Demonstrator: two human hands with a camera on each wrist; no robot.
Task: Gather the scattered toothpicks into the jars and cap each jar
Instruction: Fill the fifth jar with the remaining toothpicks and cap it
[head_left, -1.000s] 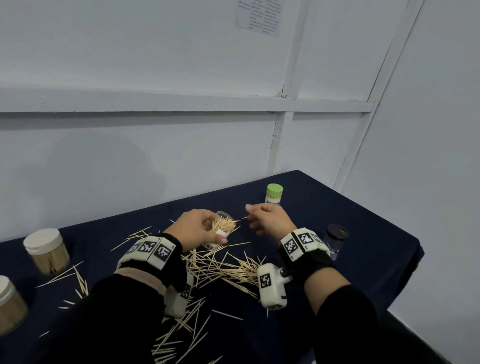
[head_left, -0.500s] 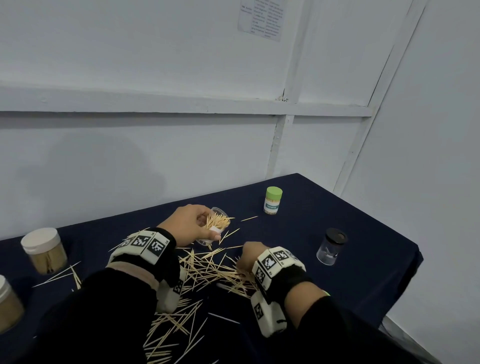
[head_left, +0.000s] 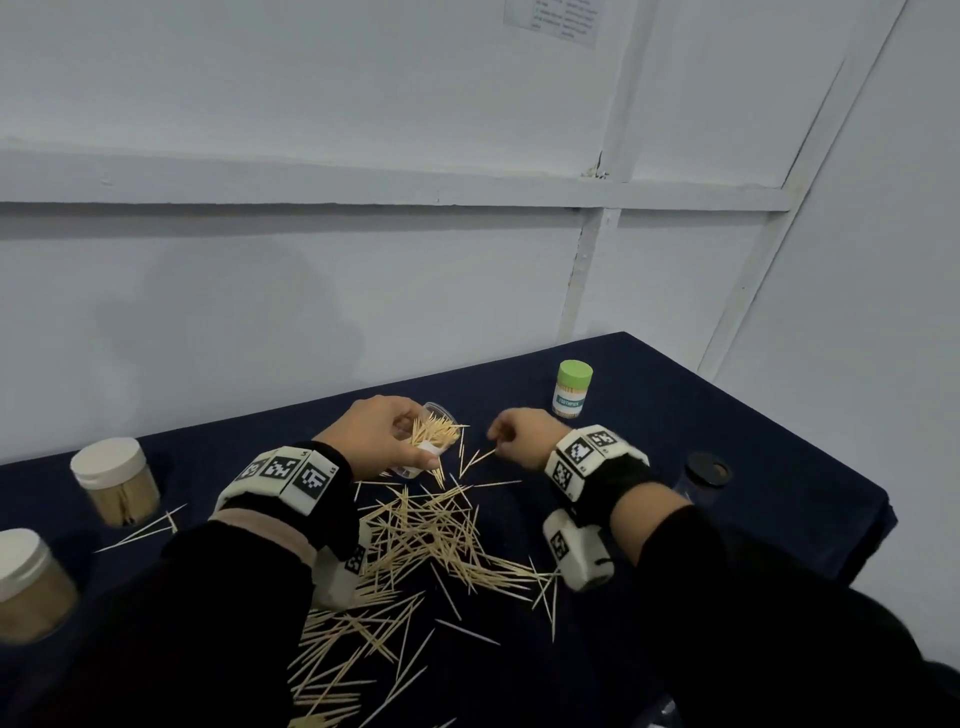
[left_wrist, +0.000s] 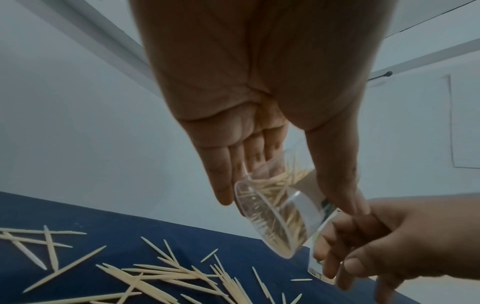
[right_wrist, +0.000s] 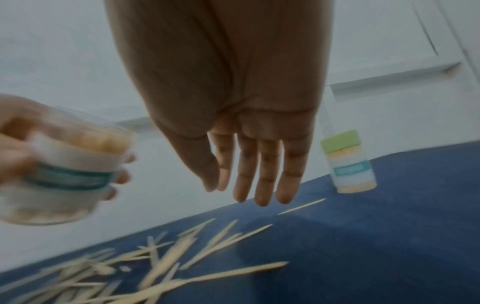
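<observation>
White lids close two jars at the left edge of the table (head_left: 779, 415), which has a dark blue cloth: the nearer white-lidded jar (head_left: 26, 582) and the farther white-lidded jar (head_left: 111, 480). Both look full of toothpicks. A few loose toothpicks (head_left: 140, 530) lie beside the farther one.

Next comes the left hand (head_left: 374, 436). It grips the open clear jar (head_left: 434, 441) above the table, with the fingers behind it and the thumb in front. This jar is tilted, its mouth turned toward the right hand, and many toothpicks stand out of it. In the left wrist view its clear bottom shows the sticks inside.

Below and between the hands lies the big pile of scattered toothpicks (head_left: 426, 535), spread on the cloth toward the person.

The right hand (head_left: 524, 436) is just beside the jar mouth. The head view seems to show a toothpick at its fingertips, but the right wrist view is blurred and shows the fingers nearly straight, so I cannot tell if it pinches anything.

Farther right stands the green-capped jar (head_left: 571, 389), upright and closed. At the right edge stands a black-capped jar (head_left: 701, 478), partly hidden behind the right wrist.
</observation>
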